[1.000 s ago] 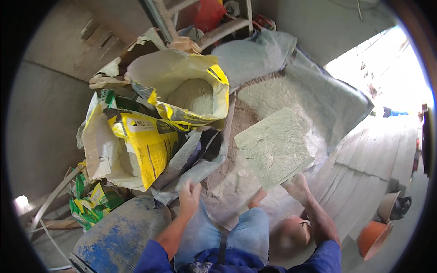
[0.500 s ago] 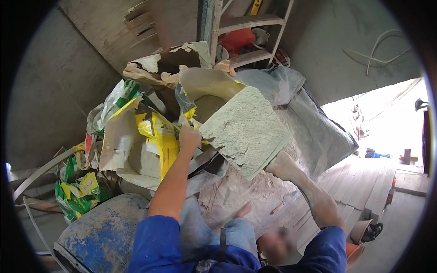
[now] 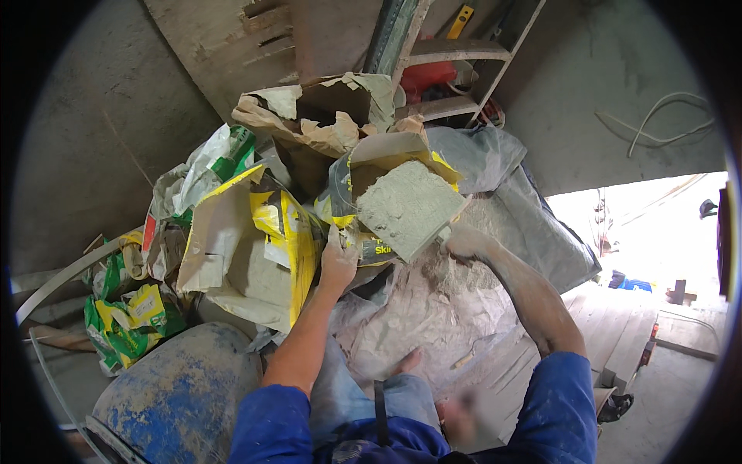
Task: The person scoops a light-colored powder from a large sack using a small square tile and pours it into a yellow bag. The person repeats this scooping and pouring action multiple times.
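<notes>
My right hand (image 3: 468, 241) is closed around the handle of a square, flat scoop (image 3: 413, 205), which carries a layer of grey powder. The scoop tilts over the mouth of an upright paper bag (image 3: 390, 147) with yellow and black print. My left hand (image 3: 338, 261) grips the near-left edge of that bag. Below the scoop, a pale crumpled sheet (image 3: 417, 301) is dusted with powder, and a heap of powder (image 3: 475, 274) lies beside my right hand. The underside of the scoop and the inside of the bag are mostly hidden.
An open yellow-edged bag (image 3: 247, 255) leans at left. Behind stands a torn brown paper bag (image 3: 332, 116), near a ladder (image 3: 456, 54). A blue, dirt-crusted drum (image 3: 178, 394) is at lower left, with green-yellow wrappers (image 3: 139, 317) above it. Grey plastic sheeting (image 3: 541, 232) lies right.
The scoop has moved back over the paper bag, away from my body, and tilted differently, showing a smaller powder face. My left hand stays on the bag. The view has shifted slightly.
</notes>
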Demonstrator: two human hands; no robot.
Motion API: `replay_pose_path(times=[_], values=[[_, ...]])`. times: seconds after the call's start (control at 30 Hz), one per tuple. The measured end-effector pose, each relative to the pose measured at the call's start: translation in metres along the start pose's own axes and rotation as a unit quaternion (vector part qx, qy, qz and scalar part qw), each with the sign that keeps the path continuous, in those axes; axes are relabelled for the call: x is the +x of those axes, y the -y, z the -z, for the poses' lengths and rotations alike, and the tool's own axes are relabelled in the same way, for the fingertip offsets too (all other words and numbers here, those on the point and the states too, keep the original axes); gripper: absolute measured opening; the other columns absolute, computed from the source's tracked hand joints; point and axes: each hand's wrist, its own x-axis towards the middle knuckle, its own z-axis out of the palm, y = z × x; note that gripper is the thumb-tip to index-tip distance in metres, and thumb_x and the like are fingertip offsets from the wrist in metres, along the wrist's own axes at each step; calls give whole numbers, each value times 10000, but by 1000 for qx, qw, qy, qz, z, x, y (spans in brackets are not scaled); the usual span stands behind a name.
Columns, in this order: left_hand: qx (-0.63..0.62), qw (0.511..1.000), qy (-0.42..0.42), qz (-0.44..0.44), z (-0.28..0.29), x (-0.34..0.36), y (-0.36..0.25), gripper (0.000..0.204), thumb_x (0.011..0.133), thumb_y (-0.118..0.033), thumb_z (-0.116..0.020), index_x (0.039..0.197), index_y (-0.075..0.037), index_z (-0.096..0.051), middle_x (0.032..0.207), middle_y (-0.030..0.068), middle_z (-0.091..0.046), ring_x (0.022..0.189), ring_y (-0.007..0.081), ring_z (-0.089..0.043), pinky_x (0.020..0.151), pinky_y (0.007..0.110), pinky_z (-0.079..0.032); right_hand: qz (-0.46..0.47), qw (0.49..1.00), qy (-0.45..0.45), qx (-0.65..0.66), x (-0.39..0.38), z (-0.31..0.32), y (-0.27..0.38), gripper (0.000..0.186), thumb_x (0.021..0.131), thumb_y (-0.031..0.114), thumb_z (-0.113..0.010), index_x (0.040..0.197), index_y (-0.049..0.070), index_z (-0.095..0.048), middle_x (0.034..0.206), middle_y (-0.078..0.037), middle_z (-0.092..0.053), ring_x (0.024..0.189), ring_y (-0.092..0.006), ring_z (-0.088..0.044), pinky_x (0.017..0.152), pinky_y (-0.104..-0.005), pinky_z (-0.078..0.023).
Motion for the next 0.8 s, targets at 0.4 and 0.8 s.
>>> replay_pose_path(times=[0.4,0.8], values=[[23,998,52,-33,3,9,6,610,875,-90,-593,1419,99,-392,1114,304,-632,1025,425,-639,870,431,-504,-167,946,90,-262,102,33,70,375,770,250,-731,1042,-7,-718,811,-215,-692,680,-320,-691,581,-452,-545],[71,995,31,-61,-14,30,-4,446,854,-100,-566,1286,0,-517,990,285,-641,922,495,-594,816,471,-497,-205,958,109,-171,7,86,44,341,802,255,-740,896,-68,-678,759,-184,-677,667,-288,-667,595,-436,-543]])
